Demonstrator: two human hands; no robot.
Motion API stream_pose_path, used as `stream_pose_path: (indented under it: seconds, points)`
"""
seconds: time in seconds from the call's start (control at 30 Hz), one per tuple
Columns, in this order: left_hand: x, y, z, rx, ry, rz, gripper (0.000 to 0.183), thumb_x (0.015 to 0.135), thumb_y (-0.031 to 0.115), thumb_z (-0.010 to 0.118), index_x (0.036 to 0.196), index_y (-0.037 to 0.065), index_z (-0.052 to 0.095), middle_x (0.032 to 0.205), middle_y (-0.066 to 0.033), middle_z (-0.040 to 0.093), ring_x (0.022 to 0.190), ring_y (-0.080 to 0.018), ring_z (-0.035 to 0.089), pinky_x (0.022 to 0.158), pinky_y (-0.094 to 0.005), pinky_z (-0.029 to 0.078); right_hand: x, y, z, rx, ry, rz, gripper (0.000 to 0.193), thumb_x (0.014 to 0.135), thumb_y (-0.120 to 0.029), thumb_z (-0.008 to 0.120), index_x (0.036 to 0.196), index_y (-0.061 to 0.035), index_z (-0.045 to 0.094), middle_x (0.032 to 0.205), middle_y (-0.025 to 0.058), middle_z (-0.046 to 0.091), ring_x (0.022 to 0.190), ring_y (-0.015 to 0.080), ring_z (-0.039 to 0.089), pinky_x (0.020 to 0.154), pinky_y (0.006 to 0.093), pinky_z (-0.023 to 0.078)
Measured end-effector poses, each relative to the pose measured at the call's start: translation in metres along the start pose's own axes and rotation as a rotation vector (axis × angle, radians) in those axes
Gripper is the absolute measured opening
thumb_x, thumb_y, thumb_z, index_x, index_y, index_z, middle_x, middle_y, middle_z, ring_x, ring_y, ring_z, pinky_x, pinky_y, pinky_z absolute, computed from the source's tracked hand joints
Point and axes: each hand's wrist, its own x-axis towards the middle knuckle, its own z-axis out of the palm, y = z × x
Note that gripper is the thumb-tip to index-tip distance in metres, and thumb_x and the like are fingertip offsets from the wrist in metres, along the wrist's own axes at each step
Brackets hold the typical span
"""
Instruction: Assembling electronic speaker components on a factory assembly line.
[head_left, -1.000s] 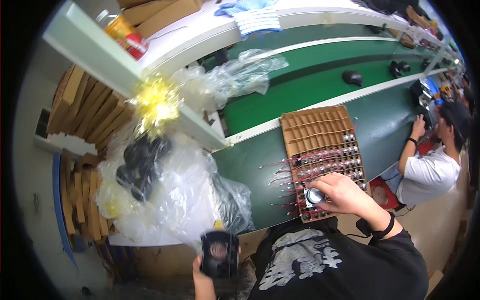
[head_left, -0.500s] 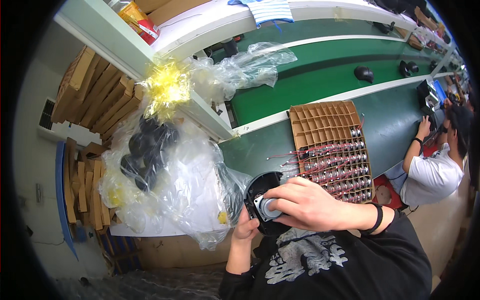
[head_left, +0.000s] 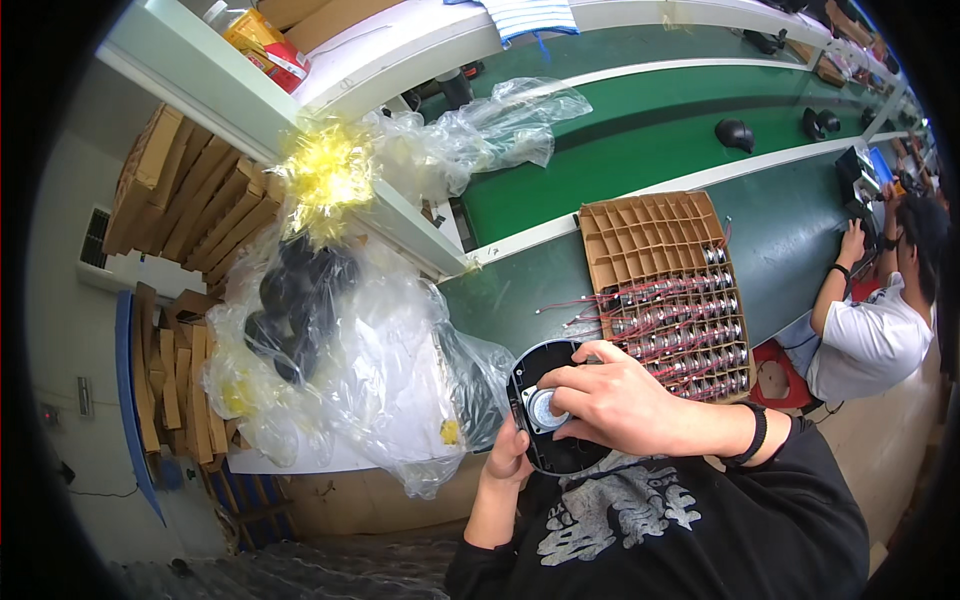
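My left hand [head_left: 508, 456] is closed on the side rim of a round black plastic housing [head_left: 563, 459], whose open inside faces up toward me. Inside it is a small round speaker [head_left: 545, 411] with a grey-white back and a metal frame. The fingers of my right hand [head_left: 622, 402] grip this speaker from the right, partly covering it and the housing. Just beyond my hands lies a cardboard divider tray [head_left: 640, 236]. Its nearer rows hold many similar speakers [head_left: 690, 350] with red wires trailing out to the left.
A clear plastic bag [head_left: 380, 400] with black round parts [head_left: 300, 300] covers the left worktop. Beyond a white rail runs a green conveyor belt [head_left: 610, 150] carrying a black housing [head_left: 735, 135]. Flattened cardboard [head_left: 180, 200] stands far left. A co-worker in a white shirt [head_left: 870, 340] sits at right.
The housing has shifted slightly right and tipped, so more of its inside shows. My right fingers have moved with the speaker, and the index finger is lifted higher toward the rim.
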Motion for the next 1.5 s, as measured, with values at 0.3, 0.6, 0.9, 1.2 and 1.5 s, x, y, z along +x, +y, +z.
stream_pose_path:
  seconds: [0.3,0.6,0.9,1.2,1.5]
  points:
    - [0.001,-0.001,-0.002,-0.008,-0.075,-0.001,0.088,0.075,0.040,0.070,0.137,-0.003,0.026,0.127,-0.0118,0.047,0.120,-0.0222,0.048,0.102,-0.0349,0.039,-0.001,0.002,-0.004,0.013,-0.066,-0.005,0.030,0.064,-0.024,0.074,0.082,-0.0049,0.060,0.097,0.0054,0.059,0.094,0.0184,0.057,0.093,0.0358,0.036]
    - [0.002,-0.001,0.002,-0.007,-0.073,0.002,0.091,0.073,0.041,0.072,0.138,-0.002,0.025,0.129,-0.0127,0.046,0.120,-0.0226,0.048,0.102,-0.0350,0.039,-0.002,0.004,-0.002,-0.022,-0.092,-0.019,0.028,0.067,-0.025,0.073,0.082,-0.0059,0.059,0.098,0.0031,0.060,0.091,0.0167,0.058,0.093,0.0362,0.036]
    - [0.000,-0.012,-0.013,-0.023,-0.052,-0.011,0.091,0.072,0.039,0.073,0.138,-0.002,0.025,0.130,-0.0136,0.045,0.121,-0.0233,0.048,0.102,-0.0350,0.040,-0.004,0.003,-0.003,-0.045,-0.135,-0.005,0.028,0.069,-0.025,0.072,0.087,-0.0071,0.059,0.104,0.0028,0.060,0.093,0.0162,0.059,0.093,0.0369,0.036]
    - [0.014,-0.011,-0.010,-0.087,-0.120,-0.065,0.093,0.072,0.038,0.073,0.139,-0.002,0.024,0.133,-0.0165,0.043,0.121,-0.0266,0.048,0.102,-0.0393,0.040,-0.009,0.003,-0.041,-0.048,0.078,0.023,0.032,0.077,-0.026,0.068,0.097,-0.0032,0.060,0.110,0.0113,0.059,0.098,0.0256,0.058,0.085,0.0382,0.045]
    - [0.048,-0.025,-0.006,-0.062,-0.348,-0.313,0.093,0.078,0.044,0.065,0.145,0.004,0.014,0.143,-0.0156,0.031,0.130,-0.0272,0.037,0.107,-0.0397,0.032,-0.044,0.087,-0.022,0.391,-0.337,0.403,0.031,0.093,-0.022,0.051,0.111,0.0021,0.057,0.094,0.0221,0.064,0.089,0.0372,0.061,0.078,0.0424,0.048]
